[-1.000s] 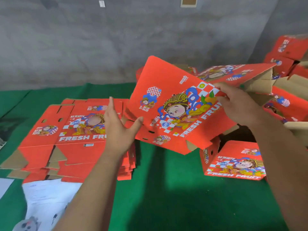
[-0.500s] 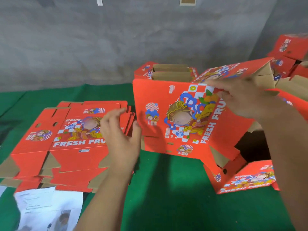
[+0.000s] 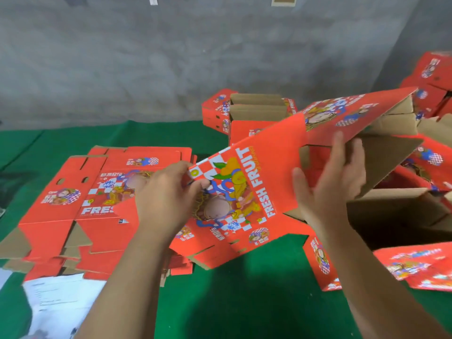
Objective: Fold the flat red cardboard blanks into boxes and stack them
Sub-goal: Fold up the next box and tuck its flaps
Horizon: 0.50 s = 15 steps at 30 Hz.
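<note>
- We are seeing white papers lying nearest, on the green table;
- Our left hand is pinching the red blank, which is tilting above the table; our right hand is pressing its right edge, fingers straight;
- A flat stack of blanks is lying left; folded boxes are standing behind.

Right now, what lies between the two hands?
In the head view, the printed panel of the held blank spans the gap. The left hand pinches its left edge; the right hand touches it with straight fingers on the right.
</note>
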Tool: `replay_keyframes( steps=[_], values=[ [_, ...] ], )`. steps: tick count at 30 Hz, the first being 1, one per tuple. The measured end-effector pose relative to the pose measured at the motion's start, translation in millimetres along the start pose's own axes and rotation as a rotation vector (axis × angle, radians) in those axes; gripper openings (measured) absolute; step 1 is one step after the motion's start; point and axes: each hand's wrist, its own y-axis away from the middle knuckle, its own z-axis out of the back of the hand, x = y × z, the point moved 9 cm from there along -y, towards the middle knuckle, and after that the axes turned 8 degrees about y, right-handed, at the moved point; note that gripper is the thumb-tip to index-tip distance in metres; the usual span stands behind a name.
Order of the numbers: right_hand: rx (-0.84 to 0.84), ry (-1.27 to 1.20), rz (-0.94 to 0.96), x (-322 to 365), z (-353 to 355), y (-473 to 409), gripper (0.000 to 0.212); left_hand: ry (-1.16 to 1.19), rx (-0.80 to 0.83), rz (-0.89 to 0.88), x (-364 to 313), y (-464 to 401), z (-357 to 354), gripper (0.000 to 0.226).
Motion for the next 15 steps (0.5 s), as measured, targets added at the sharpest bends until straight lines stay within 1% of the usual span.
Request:
replay_keyframes(
  steps=[1, 2, 3, 4, 6, 10, 11, 12, 13, 15],
  values=[
    [0.039, -0.063, -0.171, -25.6, -9.6, 4.1, 0.092, 0.032, 0.015, 0.034, 9.7, 0.1, 2.6, 0.037],
    [0.101, -0.090, -0.299, -45.5, -22.1, 10.4, 0.095, 0.082, 0.031, 0.069, 20.3, 0.4, 4.3, 0.034],
    [0.155, -0.075, -0.367, -57.7, -33.2, 17.2, 0.096, 0.151, 0.046, 0.110, 31.2, 1.6, 4.7, 0.031],
    [0.177, -0.041, -0.390, -64.5, -39.8, 22.8, 0.095, 0.231, 0.059, 0.149, 40.5, 3.7, 4.2, 0.029],
    [0.154, -0.018, -0.413, -74.5, -44.8, 31.0, 0.094, 0.353, 0.065, 0.196, 53.2, 11.0, 3.5, 0.030],
    [0.153, -0.129, -0.511, -86.5, -53.3, 36.6, 0.095, 0.406, 0.058, 0.229, 61.1, 23.4, 6.6, 0.039],
    [0.120, -0.150, -0.501, -84.6, -51.3, 35.1, 0.096, 0.431, 0.054, 0.242, 63.2, 25.9, 8.2, 0.037],
    [0.052, -0.176, -0.484, -83.4, -45.4, 33.4, 0.095, 0.464, 0.044, 0.258, 65.0, 28.6, 10.0, 0.033],
    [-0.051, -0.191, -0.467, -83.8, -35.9, 32.4, 0.092, 0.500, 0.029, 0.273, 67.2, 32.3, 11.5, 0.028],
    [-0.263, -0.191, -0.456, -90.3, -16.7, 42.3, 0.072, 0.563, -0.003, 0.286, 69.4, 42.1, 13.2, 0.025]
  ],
)
